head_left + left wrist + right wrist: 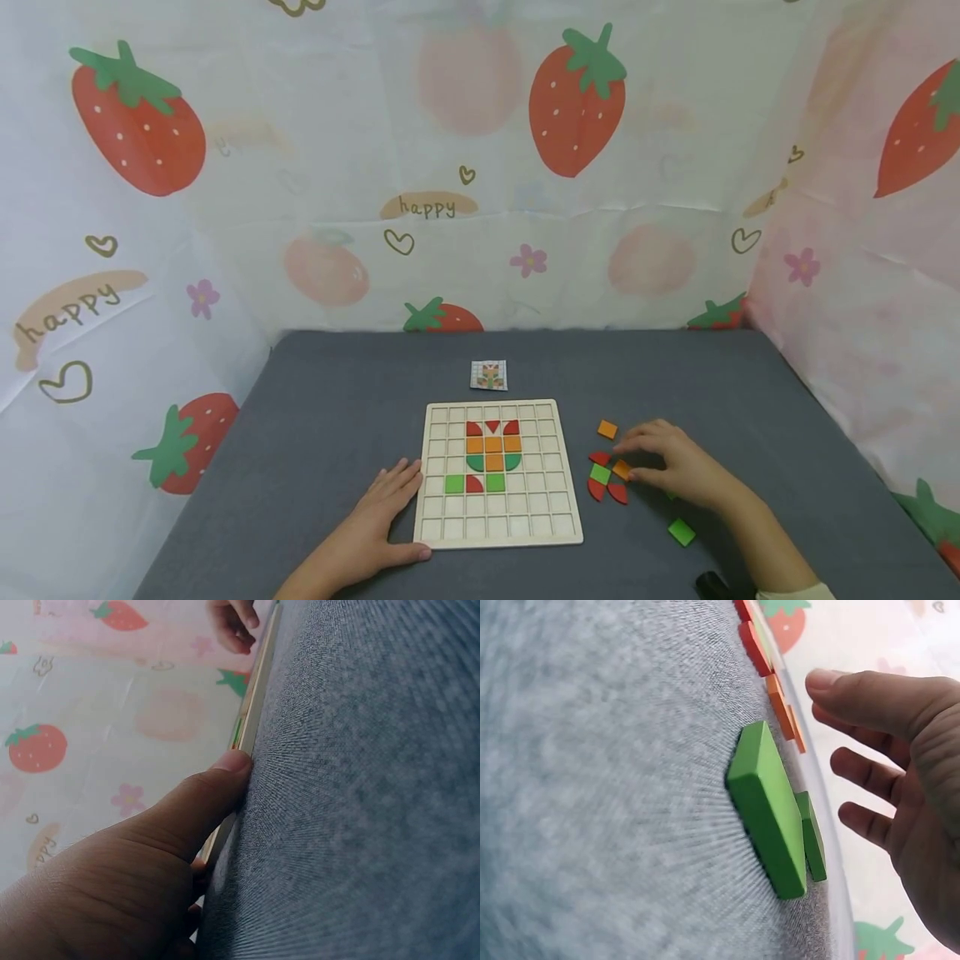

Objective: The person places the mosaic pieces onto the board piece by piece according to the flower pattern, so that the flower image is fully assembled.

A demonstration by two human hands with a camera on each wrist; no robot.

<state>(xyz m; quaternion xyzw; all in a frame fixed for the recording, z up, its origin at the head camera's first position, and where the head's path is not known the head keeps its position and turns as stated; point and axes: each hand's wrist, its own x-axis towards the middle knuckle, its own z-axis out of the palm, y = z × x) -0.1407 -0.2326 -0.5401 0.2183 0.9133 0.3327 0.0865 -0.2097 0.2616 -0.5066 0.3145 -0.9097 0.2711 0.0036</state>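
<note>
A wooden grid board [498, 543] lies on the table with a pattern of coloured tiles in its cells. Its top row has two red quarter-rounds and a red triangle [492, 427]; orange squares [493, 445] and dark green quarter-rounds follow, then a red quarter-round [474, 483] between two light green squares. My left hand [375, 512] rests at the board's left edge, fingers extended, thumb by the near corner. My right hand [675, 467] hovers over loose tiles, fingers loosely bent and nothing between them; an orange square [622, 470] is nearest its thumb.
Red quarter-rounds [596, 490], a light green square [600, 474] and another orange square [607, 429] lie right of the board. A green square [681, 532] sits nearer me; another green tile [814, 838] is partly hidden. A small pattern card [489, 375] lies behind the board.
</note>
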